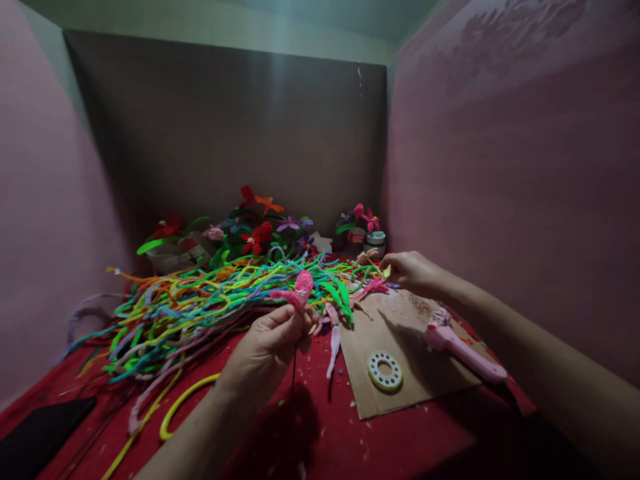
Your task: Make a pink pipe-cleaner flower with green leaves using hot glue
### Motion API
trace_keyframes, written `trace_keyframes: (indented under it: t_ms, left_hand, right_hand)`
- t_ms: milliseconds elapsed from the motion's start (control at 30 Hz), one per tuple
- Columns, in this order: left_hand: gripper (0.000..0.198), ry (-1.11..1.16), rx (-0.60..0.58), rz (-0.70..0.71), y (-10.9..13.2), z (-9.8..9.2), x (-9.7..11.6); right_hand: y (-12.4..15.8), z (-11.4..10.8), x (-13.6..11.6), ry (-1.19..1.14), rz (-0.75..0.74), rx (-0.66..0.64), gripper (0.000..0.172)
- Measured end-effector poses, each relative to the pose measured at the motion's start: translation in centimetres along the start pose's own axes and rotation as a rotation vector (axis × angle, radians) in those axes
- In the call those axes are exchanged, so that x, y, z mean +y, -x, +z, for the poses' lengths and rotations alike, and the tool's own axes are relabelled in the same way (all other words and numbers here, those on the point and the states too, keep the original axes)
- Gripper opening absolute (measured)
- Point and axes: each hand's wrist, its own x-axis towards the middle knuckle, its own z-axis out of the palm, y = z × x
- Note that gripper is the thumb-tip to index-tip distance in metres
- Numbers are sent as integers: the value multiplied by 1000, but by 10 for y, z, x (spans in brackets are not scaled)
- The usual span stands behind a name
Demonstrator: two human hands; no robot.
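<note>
My left hand (270, 347) is closed on a thin dark stem topped by a pink pipe-cleaner flower bud (299, 292), held upright above the red cloth. My right hand (411, 271) reaches out to the far right end of a big heap of coloured pipe cleaners (200, 300). Its fingers are pinched together at a small yellow-green piece (386, 271) that is too small to name. A green pipe-cleaner leaf (341, 297) lies between the two hands.
A cardboard sheet (400, 380) on the red cloth carries a pink glue gun (457, 347) and a pale tape ring (385, 371). Finished pipe-cleaner flowers (257, 230) and small jars (375, 241) stand at the back wall. A yellow hoop (183, 403) and a black object (40, 437) lie front left.
</note>
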Motion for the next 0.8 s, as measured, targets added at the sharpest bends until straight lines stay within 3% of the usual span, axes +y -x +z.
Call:
trace_keyframes:
  t_ms: [100, 200, 300, 467, 700, 800]
  left_hand:
    - [11, 23, 1, -15, 1, 2, -1]
    - [17, 18, -10, -29, 3, 9, -1]
    - [23, 18, -65, -79, 6, 17, -2]
    - [20, -7, -206, -169, 9, 19, -7]
    - [19, 152, -286, -119, 12, 15, -6]
    - [19, 174, -291, -126, 13, 16, -9]
  right_hand:
    - [6, -2, -10, -193, -22, -47, 9]
    - [19, 4, -28, -691, -46, -200, 17]
    - [31, 14, -47, -972, -85, -329, 21]
    - [33, 31, -60, -1226, -105, -424, 20]
    - [41, 47, -63, -1590, 117, -497, 20]
    - [49, 52, -67, -1648, 161, -440, 20]
